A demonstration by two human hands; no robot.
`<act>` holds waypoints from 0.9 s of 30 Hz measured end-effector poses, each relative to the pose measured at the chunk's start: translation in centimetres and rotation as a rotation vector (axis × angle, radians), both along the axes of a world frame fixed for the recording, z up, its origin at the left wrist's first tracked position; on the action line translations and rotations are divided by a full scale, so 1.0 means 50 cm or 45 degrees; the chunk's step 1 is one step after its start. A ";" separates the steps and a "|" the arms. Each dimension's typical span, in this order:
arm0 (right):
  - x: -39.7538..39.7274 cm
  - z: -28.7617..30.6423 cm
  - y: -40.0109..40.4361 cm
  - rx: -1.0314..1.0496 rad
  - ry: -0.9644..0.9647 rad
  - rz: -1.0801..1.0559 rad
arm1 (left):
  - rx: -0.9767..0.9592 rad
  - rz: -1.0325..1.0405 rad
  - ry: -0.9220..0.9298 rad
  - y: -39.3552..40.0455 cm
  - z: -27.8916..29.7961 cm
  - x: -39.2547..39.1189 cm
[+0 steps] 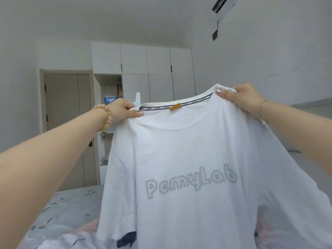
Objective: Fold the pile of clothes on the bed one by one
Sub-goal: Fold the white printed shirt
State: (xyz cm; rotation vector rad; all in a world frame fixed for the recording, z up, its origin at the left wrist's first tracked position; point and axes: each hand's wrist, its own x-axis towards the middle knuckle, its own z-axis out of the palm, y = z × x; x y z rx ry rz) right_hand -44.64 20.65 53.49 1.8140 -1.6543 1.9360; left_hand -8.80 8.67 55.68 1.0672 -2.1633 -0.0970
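Note:
A white T-shirt point(188, 155) with grey "PcmyLab" lettering hangs spread out in the air in front of me. My left hand point(124, 110) pinches its left shoulder beside the collar. My right hand point(240, 97) pinches the right shoulder, a little higher. The collar shows a striped inner band and a small orange tag. Below the shirt lies the bed point(71, 203) with a leaf-patterned sheet. Other clothes point(71, 239), white, pink and dark blue, lie on it at the lower left, mostly hidden by the shirt.
A white wardrobe point(152, 72) fills the far wall, with an open shelf niche beside it. A beige door point(66, 105) stands at the left. An air conditioner point(222, 4) hangs on the upper right wall.

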 end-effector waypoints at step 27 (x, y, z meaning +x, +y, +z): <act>-0.340 0.046 0.027 -0.229 0.202 -0.460 | 0.650 -0.915 1.284 -0.164 0.048 -0.541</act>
